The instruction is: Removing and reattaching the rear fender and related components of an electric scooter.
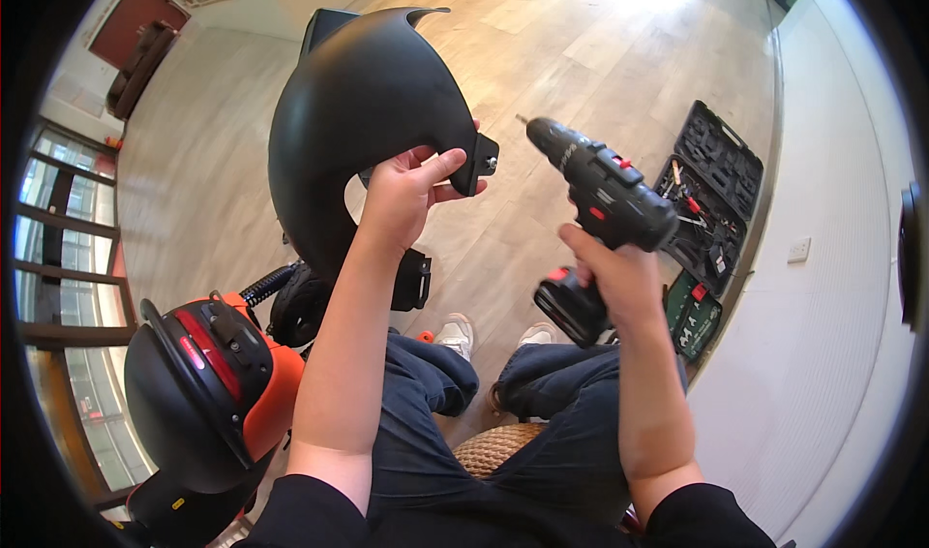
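Note:
My left hand (404,195) is closed on a large curved black plastic fender (339,112), its fingers and thumb pinching the narrow end. A small black tab with a metal screw (491,163) sticks out beside my fingertips. In my right hand (627,282), wrapped round the grip, is a black cordless drill (605,195) with red buttons. It is tilted, its bit (523,120) pointing up and left toward the fender, apart from it. The drill's battery (571,306) hangs below my hand.
To my left stands an orange and black vehicle part (276,383) with a red tail light and a coil spring (269,285). An open black tool case (711,195) lies by the right wall, with a green case (692,316) near it. Beneath me shows a woven seat (494,448).

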Demonstrator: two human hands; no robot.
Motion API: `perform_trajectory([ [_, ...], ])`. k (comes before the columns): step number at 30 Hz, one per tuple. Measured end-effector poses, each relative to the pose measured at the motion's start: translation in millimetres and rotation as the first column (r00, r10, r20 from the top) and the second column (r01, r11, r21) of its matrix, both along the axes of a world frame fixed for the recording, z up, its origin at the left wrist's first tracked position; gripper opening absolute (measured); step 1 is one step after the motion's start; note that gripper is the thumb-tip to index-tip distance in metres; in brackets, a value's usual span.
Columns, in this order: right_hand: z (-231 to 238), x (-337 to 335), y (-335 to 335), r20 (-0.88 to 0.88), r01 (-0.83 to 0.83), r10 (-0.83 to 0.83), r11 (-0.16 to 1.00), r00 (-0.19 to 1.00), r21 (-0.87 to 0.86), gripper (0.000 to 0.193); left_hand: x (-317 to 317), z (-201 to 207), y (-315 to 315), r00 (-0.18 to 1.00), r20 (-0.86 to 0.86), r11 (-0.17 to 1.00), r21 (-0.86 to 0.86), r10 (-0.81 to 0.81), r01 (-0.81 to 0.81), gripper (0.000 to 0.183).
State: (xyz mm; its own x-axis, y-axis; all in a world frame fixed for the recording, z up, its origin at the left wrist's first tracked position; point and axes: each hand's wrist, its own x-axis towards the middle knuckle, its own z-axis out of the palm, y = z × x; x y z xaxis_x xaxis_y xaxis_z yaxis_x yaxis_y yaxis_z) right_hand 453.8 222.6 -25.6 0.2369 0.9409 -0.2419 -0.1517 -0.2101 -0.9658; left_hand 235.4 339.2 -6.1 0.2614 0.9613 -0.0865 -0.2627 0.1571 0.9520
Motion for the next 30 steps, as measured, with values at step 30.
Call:
perform_trajectory([
  [30, -26, -13, 19, 0.332, 0.317, -0.356, 0.934, 0.873, 0.166, 0.024, 67, -39, -45, 0.999, -0.054, 0.998, 0.054, -0.007, 0.01, 0.026],
])
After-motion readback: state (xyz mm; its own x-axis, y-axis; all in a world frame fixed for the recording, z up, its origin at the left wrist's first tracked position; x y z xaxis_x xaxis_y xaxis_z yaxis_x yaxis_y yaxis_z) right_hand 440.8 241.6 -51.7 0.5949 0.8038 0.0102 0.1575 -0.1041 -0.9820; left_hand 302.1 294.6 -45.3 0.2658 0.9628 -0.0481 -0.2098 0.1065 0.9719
